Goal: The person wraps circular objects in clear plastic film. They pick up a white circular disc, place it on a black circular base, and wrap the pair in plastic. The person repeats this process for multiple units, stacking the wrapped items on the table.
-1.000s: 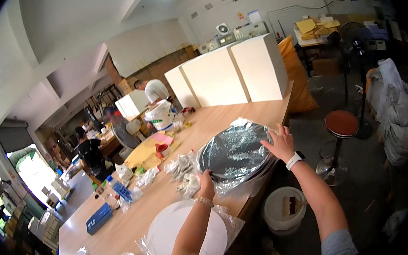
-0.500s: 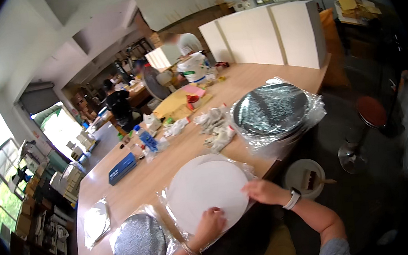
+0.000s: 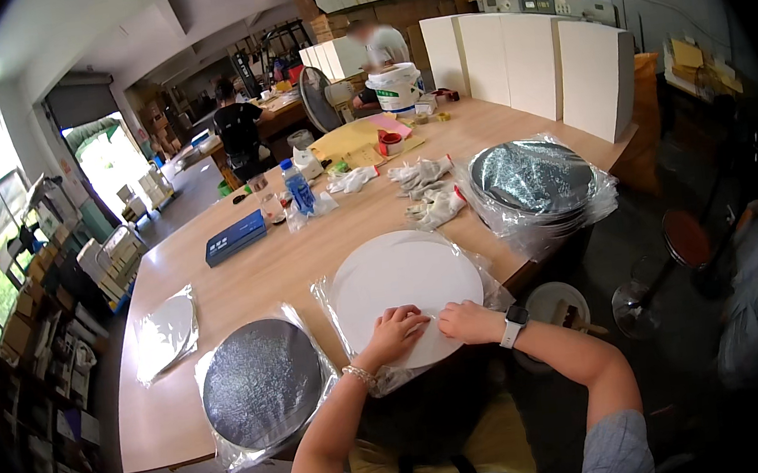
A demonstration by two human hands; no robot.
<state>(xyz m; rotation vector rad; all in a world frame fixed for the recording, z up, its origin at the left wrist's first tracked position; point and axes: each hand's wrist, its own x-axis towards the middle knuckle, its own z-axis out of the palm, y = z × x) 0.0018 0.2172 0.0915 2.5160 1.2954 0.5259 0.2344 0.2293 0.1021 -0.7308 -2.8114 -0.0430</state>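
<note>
A white round disc (image 3: 401,275) lies on clear plastic wrap (image 3: 486,283) at the table's near edge. On its front part my left hand (image 3: 397,330) rests with bent, closed fingers. Close beside it, my right hand (image 3: 469,321) has its fingertips pinched together over the disc. Whatever either hand may hold is too small or hidden to name. Left of the disc lies a dark grey round disc (image 3: 261,383) in clear plastic. A stack of dark shiny discs in plastic (image 3: 533,176) sits to the right.
Farther back are work gloves (image 3: 431,206), a blue box (image 3: 235,238), a water bottle (image 3: 298,189), red tape (image 3: 390,144) and a white bucket (image 3: 396,92). A wrapped silvery disc (image 3: 167,334) lies far left. A bucket with a brush (image 3: 557,306) stands below right. Two people work behind.
My right hand has moved left from the disc's right edge to beside my left hand. The view has tilted and shifted, showing more of my arms.
</note>
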